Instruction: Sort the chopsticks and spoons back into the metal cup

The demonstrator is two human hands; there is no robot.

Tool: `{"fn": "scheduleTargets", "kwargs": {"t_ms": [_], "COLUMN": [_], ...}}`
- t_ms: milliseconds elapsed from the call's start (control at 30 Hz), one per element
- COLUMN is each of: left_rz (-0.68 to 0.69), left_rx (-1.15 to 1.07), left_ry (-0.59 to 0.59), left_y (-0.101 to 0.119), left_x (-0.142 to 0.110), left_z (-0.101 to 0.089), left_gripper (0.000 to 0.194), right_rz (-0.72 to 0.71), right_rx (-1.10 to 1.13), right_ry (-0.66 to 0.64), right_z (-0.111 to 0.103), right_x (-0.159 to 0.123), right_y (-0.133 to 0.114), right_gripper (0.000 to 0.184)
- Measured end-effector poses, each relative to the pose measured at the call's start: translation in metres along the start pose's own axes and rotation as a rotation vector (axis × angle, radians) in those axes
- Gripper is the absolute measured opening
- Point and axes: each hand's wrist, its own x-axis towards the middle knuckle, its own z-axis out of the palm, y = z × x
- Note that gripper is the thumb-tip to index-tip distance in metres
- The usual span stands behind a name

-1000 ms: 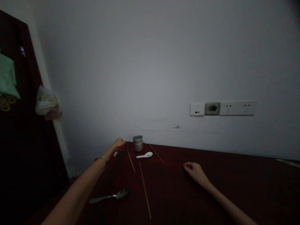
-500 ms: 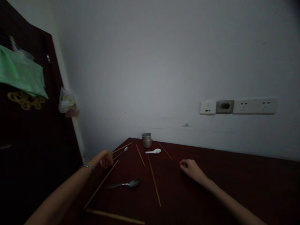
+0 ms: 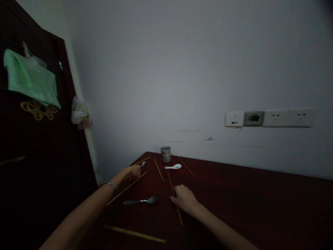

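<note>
My left hand (image 3: 135,172) is closed on a wooden chopstick (image 3: 121,193), which slants down and left from the fingers. A metal spoon (image 3: 144,163) lies just beyond that hand, its handle mostly hidden. My right hand (image 3: 184,198) reaches over another chopstick (image 3: 178,211); thumb and fingers are apart at the stick, with the thumb across it. Between the hands rests a second metal spoon (image 3: 153,199). A white spoon (image 3: 177,166) lies in front of an upright metal cup (image 3: 165,157) at the back.
More chopsticks lie on the dark red table (image 3: 234,198): one nearest me (image 3: 134,233), one left of the cup (image 3: 159,171), one at the back right (image 3: 186,166), one by the left edge (image 3: 142,160). A wall with sockets (image 3: 275,118) stands behind; a dark door (image 3: 52,156) is left.
My left hand has moved forward and right, and its chopstick has shifted and turned with it. My right hand has come left to the middle chopstick, its fingers parting. The view has shifted slightly.
</note>
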Motion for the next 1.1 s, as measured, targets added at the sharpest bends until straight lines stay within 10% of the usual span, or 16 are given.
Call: {"fn": "scheduleTargets", "kwargs": {"t_ms": [333,533,900,1100], "left_rz": [0.112,0.139,0.19,0.27], "left_rx": [0.274,0.328,0.334,0.315], "left_ry": [-0.061,0.015,0.302,0.566], "left_y": [0.026,0.031,0.052,0.098], "left_x": [0.012,0.002,-0.021,-0.033], "left_z": [0.015,0.019,0.003,0.019], "left_gripper": [0.005,0.01,0.009,0.024], "right_rz": [0.073,0.12,0.049,0.069], "right_rx": [0.147,0.416,0.483,0.356], "right_ry": [-0.018,-0.144,-0.069,0.061], "right_z": [0.003,0.012,-0.002,-0.016], "right_x": [0.012,0.02,-0.004,-0.022], "right_y": [0.0,-0.01,0.01,0.048], "right_gripper": [0.021,0.057,0.054,0.047]}}
